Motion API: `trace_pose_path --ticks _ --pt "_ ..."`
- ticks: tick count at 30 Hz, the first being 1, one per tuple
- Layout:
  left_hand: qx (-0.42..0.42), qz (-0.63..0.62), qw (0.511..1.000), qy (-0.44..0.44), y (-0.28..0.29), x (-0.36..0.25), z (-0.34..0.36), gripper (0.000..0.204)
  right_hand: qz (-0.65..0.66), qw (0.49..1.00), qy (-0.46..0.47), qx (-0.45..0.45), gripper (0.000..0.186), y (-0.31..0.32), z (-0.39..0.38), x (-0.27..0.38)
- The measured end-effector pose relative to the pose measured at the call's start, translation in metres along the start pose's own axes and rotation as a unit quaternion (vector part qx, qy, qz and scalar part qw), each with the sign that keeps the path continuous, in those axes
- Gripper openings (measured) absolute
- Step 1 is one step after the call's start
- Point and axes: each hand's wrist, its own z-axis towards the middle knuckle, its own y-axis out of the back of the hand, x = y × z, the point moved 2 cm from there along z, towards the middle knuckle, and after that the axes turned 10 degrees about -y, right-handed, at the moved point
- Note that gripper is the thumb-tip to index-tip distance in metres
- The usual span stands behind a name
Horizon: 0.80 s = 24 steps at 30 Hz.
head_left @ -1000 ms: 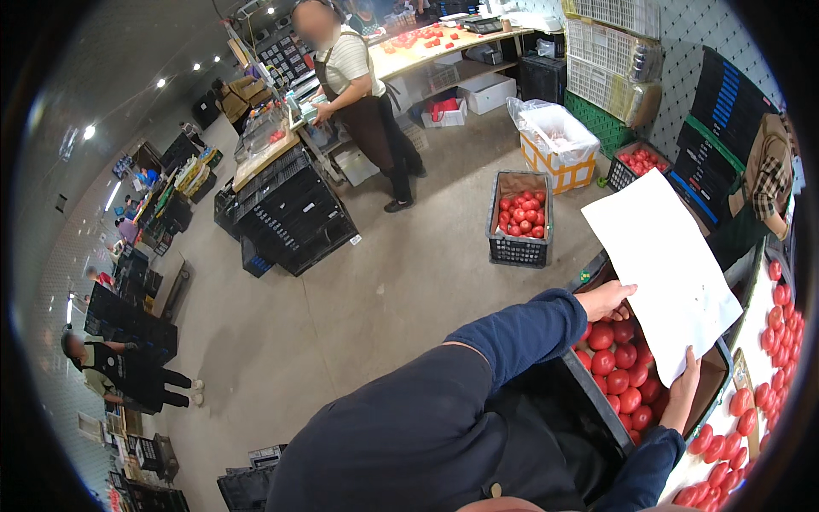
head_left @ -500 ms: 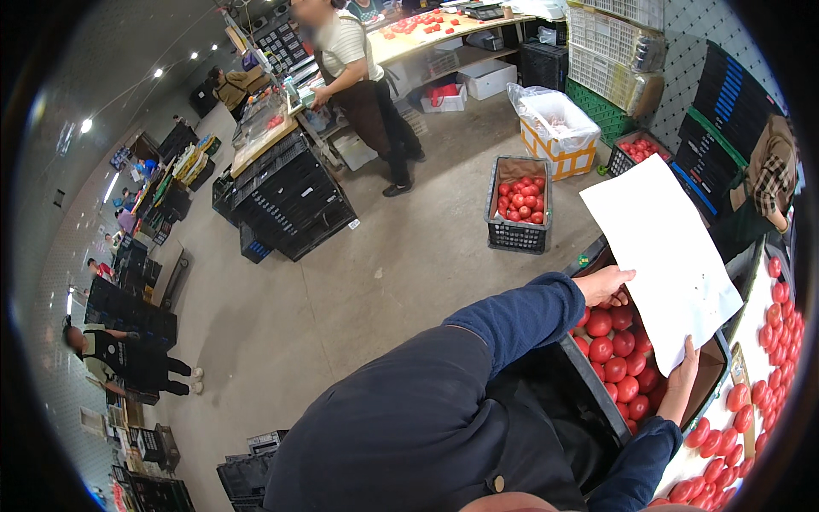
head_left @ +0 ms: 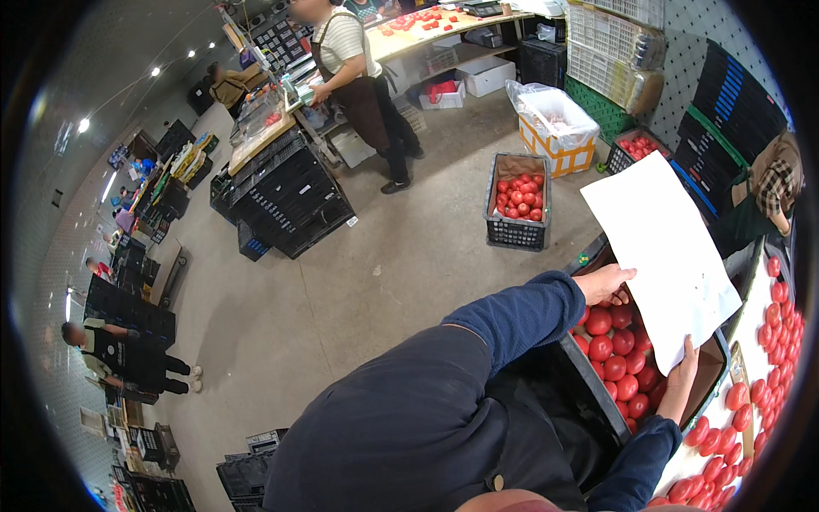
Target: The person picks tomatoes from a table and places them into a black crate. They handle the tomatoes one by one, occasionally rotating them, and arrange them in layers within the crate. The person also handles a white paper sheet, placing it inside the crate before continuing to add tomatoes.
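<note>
Barely shifted, smooth paper (thin, white) partly hides round tomatoes.

- grey floor: black tomato crate, white box with orange bands
- white table, right: loose tomatoes
- far bench: red pieces, probably tomatoes

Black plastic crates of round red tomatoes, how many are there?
3: nearest crate partly behind the white paper sheet; middle crate on the grey floor; far crate beside the green crate. Others may be hidden.
</note>
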Motion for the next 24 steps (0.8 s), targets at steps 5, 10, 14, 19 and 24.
trace_pose_path --ticks 5,10,14,19,24 --pt "0.0 0.008 1.0 0.0 0.0 -0.001 -0.001 0.037 0.001 1.0 -0.003 -0.002 0.052 -0.004 -0.003 0.003" --pt "0.004 0.005 1.0 -0.002 0.0 -0.001 0.0 0.037 0.012 1.0 0.006 -0.021 0.052 -0.007 -0.004 0.002" --pt "0.016 -0.014 1.0 -0.014 -0.003 -0.005 -0.003 0.039 0.019 1.0 0.015 -0.01 0.052 -0.007 -0.005 0.004" --pt "0.026 0.015 0.998 0.051 0.007 0.007 0.006 0.044 0.006 1.0 -0.007 -0.024 0.05 -0.008 -0.005 0.001" --pt "0.046 0.023 0.996 0.075 0.007 0.01 0.004 0.049 -0.002 1.0 0.004 -0.016 0.05 -0.013 -0.009 0.004"
